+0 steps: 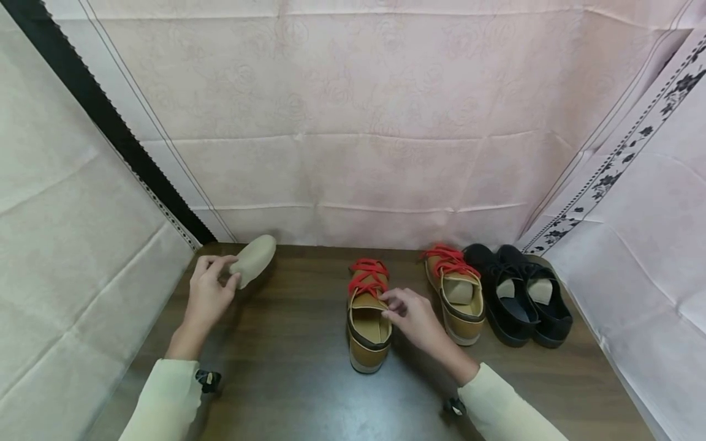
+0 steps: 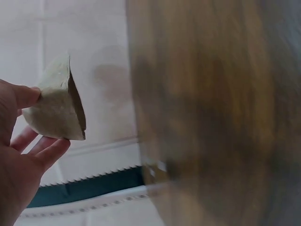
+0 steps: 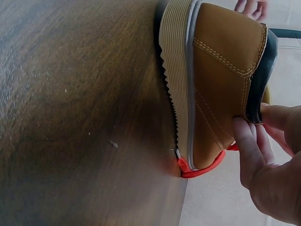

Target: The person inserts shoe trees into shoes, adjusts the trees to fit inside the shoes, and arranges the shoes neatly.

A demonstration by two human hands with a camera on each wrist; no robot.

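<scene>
My left hand [image 1: 209, 293] pinches a cream-coloured shoe insert [image 1: 256, 260] at its near end, above the left part of the floor. The left wrist view shows this insert [image 2: 54, 113] as a rounded, hollow-looking toe shape between thumb and fingers. In the middle stands a tan shoe [image 1: 365, 358] with red laces [image 1: 368, 275], toe pointing away and its opening bare inside. My right hand [image 1: 415, 320] grips the right edge of its opening. From the right wrist, the thumb and fingers [image 3: 249, 146] pinch the dark padded collar [image 3: 260, 80] near the laces.
To the right, a second tan shoe [image 1: 463, 327] with red laces has a pale insert [image 1: 458, 290] inside. Beside it stand two black shoes [image 1: 510, 334], also with pale inserts. Cloth-covered walls [image 1: 342, 171] border the brown wooden surface [image 1: 292, 380] at the back and both sides.
</scene>
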